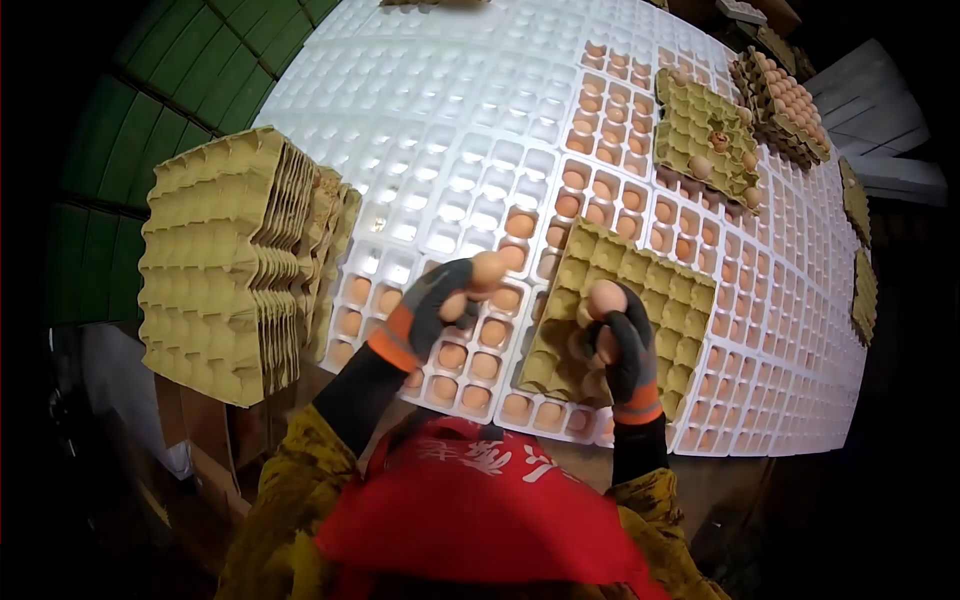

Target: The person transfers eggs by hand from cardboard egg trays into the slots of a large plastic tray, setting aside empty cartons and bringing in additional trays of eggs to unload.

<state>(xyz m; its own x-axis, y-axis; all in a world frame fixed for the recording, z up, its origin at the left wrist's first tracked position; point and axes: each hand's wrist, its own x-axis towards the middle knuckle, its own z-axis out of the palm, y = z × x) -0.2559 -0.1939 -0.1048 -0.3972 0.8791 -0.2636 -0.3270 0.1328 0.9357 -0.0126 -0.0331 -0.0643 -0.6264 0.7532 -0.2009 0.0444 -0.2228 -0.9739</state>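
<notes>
My left hand (432, 305), in a dark glove with an orange band, is closed around brown eggs; one egg (488, 267) shows at the fingertips and another lower down. It hovers over a white foam tray (421, 377) whose pockets are partly filled with eggs. In a matching glove, my right hand (632, 350) grips eggs too, with one egg (606, 297) between thumb and fingers and another below it. Beneath that hand lies a yellowish pulp egg tray (683, 300), its visible pockets bare. It rests on top of egg-filled foam trays.
On the left stands a tall stack of pulp trays (205, 260). Another pulp tray (690, 125) with a few eggs, one seemingly broken, lies farther back. Behind it is a stack full of eggs (785, 105). White foam trays (420, 100) cover the table, and green crates (120, 140) line the left.
</notes>
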